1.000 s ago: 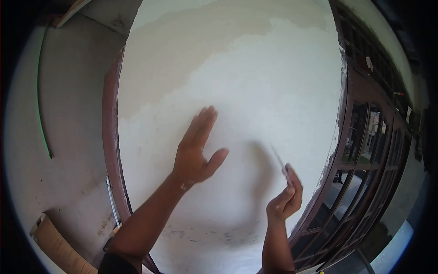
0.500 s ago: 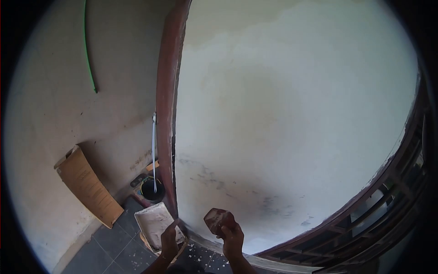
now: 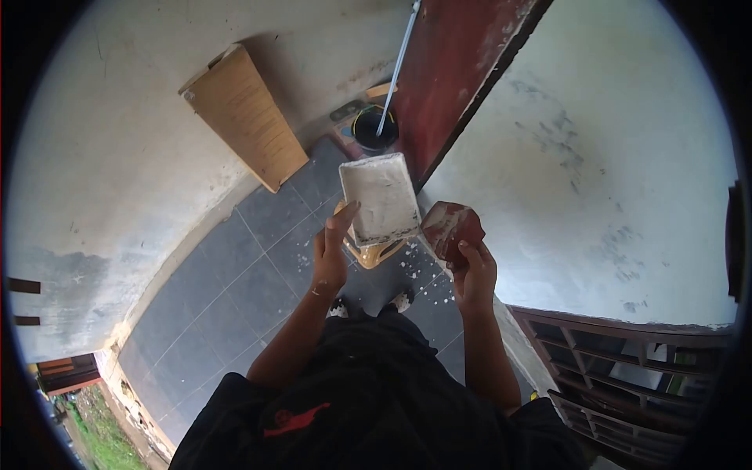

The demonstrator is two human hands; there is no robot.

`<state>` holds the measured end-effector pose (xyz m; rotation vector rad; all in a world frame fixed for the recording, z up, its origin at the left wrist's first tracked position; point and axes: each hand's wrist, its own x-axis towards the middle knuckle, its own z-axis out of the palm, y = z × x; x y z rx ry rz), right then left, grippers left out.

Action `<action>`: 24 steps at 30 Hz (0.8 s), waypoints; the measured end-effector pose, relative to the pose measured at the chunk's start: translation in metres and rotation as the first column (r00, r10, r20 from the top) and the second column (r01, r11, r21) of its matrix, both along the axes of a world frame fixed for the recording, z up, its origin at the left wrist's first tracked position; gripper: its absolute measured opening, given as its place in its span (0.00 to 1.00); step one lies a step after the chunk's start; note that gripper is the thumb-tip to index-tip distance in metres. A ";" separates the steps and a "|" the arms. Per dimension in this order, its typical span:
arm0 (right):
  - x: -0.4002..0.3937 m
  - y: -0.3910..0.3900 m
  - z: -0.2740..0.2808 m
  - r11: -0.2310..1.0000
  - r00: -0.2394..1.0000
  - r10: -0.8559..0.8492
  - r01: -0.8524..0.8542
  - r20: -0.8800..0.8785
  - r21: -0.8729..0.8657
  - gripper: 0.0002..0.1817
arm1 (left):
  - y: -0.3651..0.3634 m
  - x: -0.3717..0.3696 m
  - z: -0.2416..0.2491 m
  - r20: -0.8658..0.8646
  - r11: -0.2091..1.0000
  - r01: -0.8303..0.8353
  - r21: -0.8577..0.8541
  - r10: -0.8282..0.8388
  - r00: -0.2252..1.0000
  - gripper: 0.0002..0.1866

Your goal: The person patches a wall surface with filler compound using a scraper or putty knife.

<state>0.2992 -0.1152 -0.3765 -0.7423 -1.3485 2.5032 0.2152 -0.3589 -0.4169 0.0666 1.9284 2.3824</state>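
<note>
My right hand grips a reddish-brown, flat, angular piece with whitish smears, held just right of the tray. My left hand is raised at the tray's left side with its fingers extended; nothing shows in it. The white-smeared rectangular tray rests on a tan plastic stool. Whether my left fingertips touch the tray's edge, I cannot tell.
Behind the tray stands a black bucket with a pale pole in it. A cardboard piece leans on the left wall. White spots dot the dark tiled floor. A pale wall rises at right.
The view has swung down and left, bringing my torso and more floor into sight. The flat piece is still in my right hand, now beside the tray.
</note>
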 end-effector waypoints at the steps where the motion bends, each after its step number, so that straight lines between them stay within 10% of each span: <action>1: -0.002 -0.014 -0.004 0.999 1.000 -0.011 0.010 -0.023 -0.049 0.20 | -0.006 0.000 0.005 -0.035 0.999 0.031 0.007 -0.031 0.999 0.37; 10: -0.028 -0.079 -0.043 0.990 0.984 -0.143 0.144 0.110 -0.001 0.17 | -0.058 -0.005 -0.030 0.095 1.000 0.005 -0.019 -0.003 0.996 0.38; 16: -0.064 -0.069 -0.139 0.773 0.943 0.001 -0.212 0.333 0.598 0.08 | -0.052 -0.019 -0.102 0.273 0.995 -0.025 -0.101 0.052 0.961 0.40; 24: -0.132 -0.063 -0.319 0.548 0.847 0.074 -0.476 0.527 0.688 0.12 | -0.028 -0.056 -0.241 0.529 0.979 0.010 -0.203 0.101 0.843 0.41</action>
